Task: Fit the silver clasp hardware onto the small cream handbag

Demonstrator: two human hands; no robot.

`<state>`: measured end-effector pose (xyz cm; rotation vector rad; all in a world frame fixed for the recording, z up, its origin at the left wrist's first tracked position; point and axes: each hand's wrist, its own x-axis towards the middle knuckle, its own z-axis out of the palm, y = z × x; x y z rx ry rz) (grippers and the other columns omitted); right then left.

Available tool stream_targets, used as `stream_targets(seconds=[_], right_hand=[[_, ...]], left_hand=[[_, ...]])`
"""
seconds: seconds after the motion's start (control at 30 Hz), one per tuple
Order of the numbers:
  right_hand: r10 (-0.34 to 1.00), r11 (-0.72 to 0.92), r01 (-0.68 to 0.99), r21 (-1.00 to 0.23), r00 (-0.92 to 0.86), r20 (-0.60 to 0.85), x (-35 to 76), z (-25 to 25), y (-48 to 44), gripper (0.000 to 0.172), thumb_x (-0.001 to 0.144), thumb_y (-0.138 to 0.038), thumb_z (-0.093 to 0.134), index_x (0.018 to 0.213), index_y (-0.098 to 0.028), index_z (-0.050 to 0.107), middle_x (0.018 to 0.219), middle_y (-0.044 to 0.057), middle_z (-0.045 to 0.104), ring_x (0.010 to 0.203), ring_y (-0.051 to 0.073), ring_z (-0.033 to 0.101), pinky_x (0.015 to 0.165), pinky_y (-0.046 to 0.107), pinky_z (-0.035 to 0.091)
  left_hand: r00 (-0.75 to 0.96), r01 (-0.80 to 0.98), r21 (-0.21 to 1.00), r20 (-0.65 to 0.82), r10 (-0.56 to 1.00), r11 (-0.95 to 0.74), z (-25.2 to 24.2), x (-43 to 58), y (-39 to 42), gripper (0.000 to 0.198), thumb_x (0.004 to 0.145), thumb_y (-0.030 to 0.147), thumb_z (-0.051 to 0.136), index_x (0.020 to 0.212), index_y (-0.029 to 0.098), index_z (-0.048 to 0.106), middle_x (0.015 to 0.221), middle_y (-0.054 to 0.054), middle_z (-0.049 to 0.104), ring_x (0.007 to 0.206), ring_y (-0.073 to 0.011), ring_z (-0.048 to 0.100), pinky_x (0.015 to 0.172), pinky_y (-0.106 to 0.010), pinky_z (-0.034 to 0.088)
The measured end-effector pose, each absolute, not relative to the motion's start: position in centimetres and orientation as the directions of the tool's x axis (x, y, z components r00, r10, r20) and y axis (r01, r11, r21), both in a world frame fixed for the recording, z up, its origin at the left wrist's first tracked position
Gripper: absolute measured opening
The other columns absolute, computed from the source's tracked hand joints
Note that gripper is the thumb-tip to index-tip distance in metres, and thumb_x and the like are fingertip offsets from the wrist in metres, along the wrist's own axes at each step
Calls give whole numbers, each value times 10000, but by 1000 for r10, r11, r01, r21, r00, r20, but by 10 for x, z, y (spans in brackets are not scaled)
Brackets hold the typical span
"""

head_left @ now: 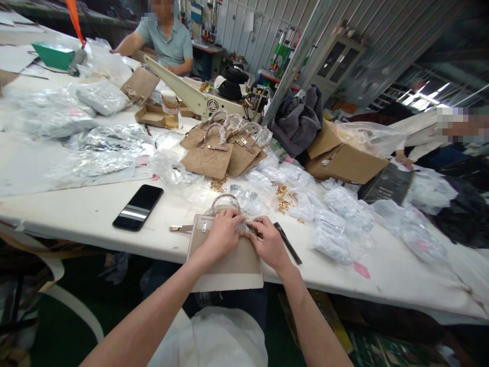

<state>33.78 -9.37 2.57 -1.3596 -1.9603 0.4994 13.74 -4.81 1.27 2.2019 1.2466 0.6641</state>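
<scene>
Plainly, the biggest thing before me is the long white-topped worktable (87, 196), its front edge running close to the worker's lap. Across it, beside a cream-coloured metal machine with a long tapering arm (198, 99), sits another person in a pale blue-green shirt (170, 43). Over to the right I see an open brown cardboard box (349, 165), with a crumpled dark-grey cloth (298, 122) just beside it. Tan flat-sided handbags with wrapped looped handles (208, 162) lie heaped in the middle, and silvery clear plastic wrapping (110, 150) spreads to their left.

Nearest the worker, a flat taupe handbag with a pale lower band (225, 267) lies at the table's front edge, its lower part jutting over. Its handle points away, and a narrow strap with a metal end (181, 228) sticks out leftward. The left hand (225, 232) rests on its upper part, fingers close together; the right hand (266, 238) meets it there, fingers bent and narrowly spaced. I cannot tell whether either pinches anything small.

A black smartphone (138, 208) lies left of the bag, a slim black bar (288, 243) just right of the right hand, and small gold-coloured metal fittings (283, 199) beyond.
</scene>
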Motion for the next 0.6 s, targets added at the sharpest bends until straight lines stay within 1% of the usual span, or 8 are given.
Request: stream_targets(seconds=[0.07,0.13,0.23,0.33,0.4,0.43,0.53,0.6], right_hand=[[929,365,653,-663,-209,305,337,28,-95,230,1030,-256,691,1250,-252,760,1161,99,651,1037,264,672,869,398,617],[940,338,639,-691,-187,287,342,31,-97,276,1020,-306,729,1290,-257,743,1189,95,669,1005,252,679,838,384,618],[942,236,690,-684,10,334,364,30,-100,338,1042,-399,709,1342,-243,700,1162,89,703,931,235,680,826,383,605],[894,43,865,-499,190,405,398,17,-97,314,1032,-473,686,1209,-219,734,1097,104,706,950,269,661,846,415,569],[909,-40,923,-382,193,370,417,6,-93,309,989,-510,709,1089,-220,746,1055,102,696,959,290,650,827,423,550],[924,-51,930,-363,182,337,423,0,-90,301,981,-514,706,1041,-221,741,1029,97,692,955,294,649,818,422,545],[945,0,906,-424,138,295,431,-9,-86,286,1014,-490,639,961,-215,699,968,85,689,940,291,656,830,430,543],[928,52,842,-536,157,337,430,-9,-87,303,1053,-493,585,1020,-205,674,994,99,706,939,283,671,831,424,553]], left_hand=[[458,615,658,151,876,-435,14,137,-48,450,950,196,676,1396,236,728,1336,-121,644,1261,-329,561,1134,-490,467],[457,604,674,144,878,-426,15,137,-47,449,938,200,696,1385,226,736,1331,-121,648,1270,-330,555,1153,-489,463],[457,593,691,132,879,-412,16,137,-45,450,919,214,723,1368,233,750,1322,-117,653,1273,-329,557,1165,-487,463],[467,592,701,105,878,-399,17,137,-41,441,902,221,735,1341,254,769,1325,-113,661,1280,-332,566,1172,-494,465],[465,605,705,65,883,-370,19,138,-36,417,905,236,733,1318,258,784,1330,-116,671,1279,-336,582,1172,-505,467],[457,616,705,44,888,-352,20,139,-33,395,912,246,729,1301,254,795,1328,-120,680,1274,-337,594,1167,-506,471],[446,638,693,24,895,-336,23,142,-21,318,922,282,733,1221,238,831,1269,-122,727,1234,-329,638,1146,-478,487],[460,637,683,37,887,-359,23,144,-14,268,903,298,756,1148,242,852,1192,-111,763,1177,-315,667,1109,-443,506]])
